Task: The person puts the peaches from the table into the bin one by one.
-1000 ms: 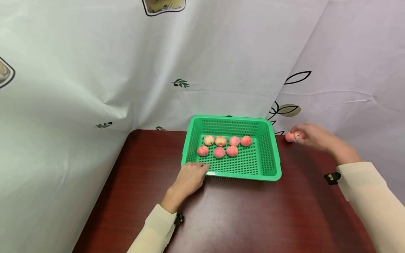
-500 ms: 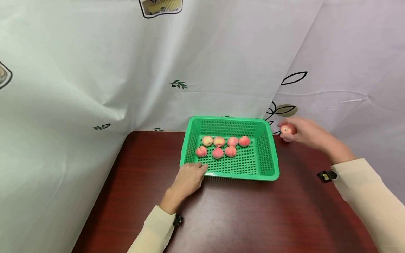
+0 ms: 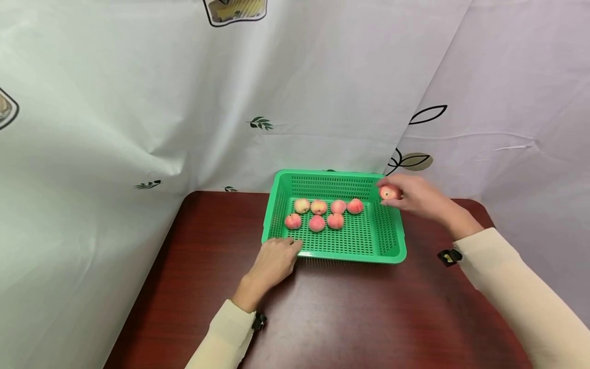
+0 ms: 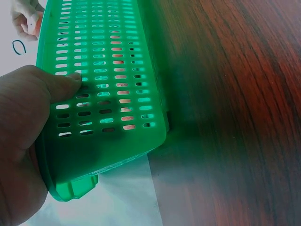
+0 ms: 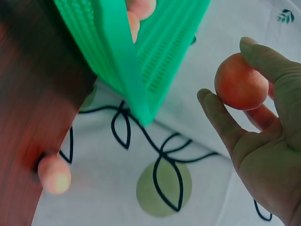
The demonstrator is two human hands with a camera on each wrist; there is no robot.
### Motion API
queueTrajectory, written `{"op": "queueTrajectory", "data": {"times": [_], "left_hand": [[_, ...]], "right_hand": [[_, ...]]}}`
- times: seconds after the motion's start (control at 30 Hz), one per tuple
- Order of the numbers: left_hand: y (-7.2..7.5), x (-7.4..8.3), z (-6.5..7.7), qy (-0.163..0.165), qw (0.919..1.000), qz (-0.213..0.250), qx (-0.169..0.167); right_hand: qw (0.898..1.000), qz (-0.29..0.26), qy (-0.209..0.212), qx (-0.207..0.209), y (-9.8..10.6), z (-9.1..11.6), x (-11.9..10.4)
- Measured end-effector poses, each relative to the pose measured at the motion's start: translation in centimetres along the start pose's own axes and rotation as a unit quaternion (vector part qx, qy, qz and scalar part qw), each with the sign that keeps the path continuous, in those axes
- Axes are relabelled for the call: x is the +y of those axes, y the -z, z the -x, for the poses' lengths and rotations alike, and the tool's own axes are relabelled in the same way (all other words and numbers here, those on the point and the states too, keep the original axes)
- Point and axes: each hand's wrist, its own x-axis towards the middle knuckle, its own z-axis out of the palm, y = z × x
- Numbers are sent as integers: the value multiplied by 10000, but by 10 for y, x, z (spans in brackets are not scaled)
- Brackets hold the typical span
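Observation:
A green plastic basket (image 3: 355,257) sits on the table with several pink-and-yellow peaches (image 3: 316,223) on its floor. At the near left, my left hand (image 3: 275,259) grips the basket's rim, its thumb (image 4: 63,85) against the outer wall in the left wrist view. My right hand (image 3: 417,197) holds a peach (image 3: 389,192) between fingers and thumb, above the basket's right rim. In the right wrist view that held peach (image 5: 241,82) shows plainly. Another peach (image 5: 54,173) lies on the table outside the basket there; in the head view it is hidden.
The dark red wooden table (image 3: 336,312) ends at the back against a white patterned cloth (image 3: 332,92), which also hangs on the left and right. The basket stands close to that back cloth.
My right hand has lifted a peach from the table's back right and carried it left to the basket's right rim. My left hand has kept its hold on the rim.

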Motion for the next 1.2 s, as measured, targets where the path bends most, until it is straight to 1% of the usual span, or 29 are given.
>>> {"op": "queueTrajectory", "data": {"times": [0.1, 0.3, 0.43, 0.57, 0.77, 0.87, 0.93, 1.1, 1.2], "left_hand": [[1, 0, 0, -15, 10000, -22, 22], [3, 0, 0, -87, 9997, -174, 151], [3, 0, 0, -84, 9997, -172, 117], [2, 0, 0, -74, 9998, -118, 113], [1, -1, 1, -77, 9998, -21, 198], [0, -1, 1, -110, 9995, 6, 287], [0, -1, 1, -117, 9994, 39, 322], [-1, -1, 2, -68, 9996, 121, 263], [-2, -1, 2, -43, 9997, 131, 203]], "right_hand": [[9997, -86, -80, -215, -10, -7, -6], [9986, -285, -24, -435, -32, -21, -10], [9973, -440, 48, -580, -46, -27, -11], [9953, -532, 13, -804, -57, -31, -11], [9923, -428, 48, -1163, -69, -35, -9], [9912, -386, 82, -1260, -72, -37, -9], [9906, -333, 193, -1314, -75, -39, -10], [9872, -62, 498, -1516, -80, -45, -13], [9855, 150, 526, -1605, -82, -48, -15]]}}
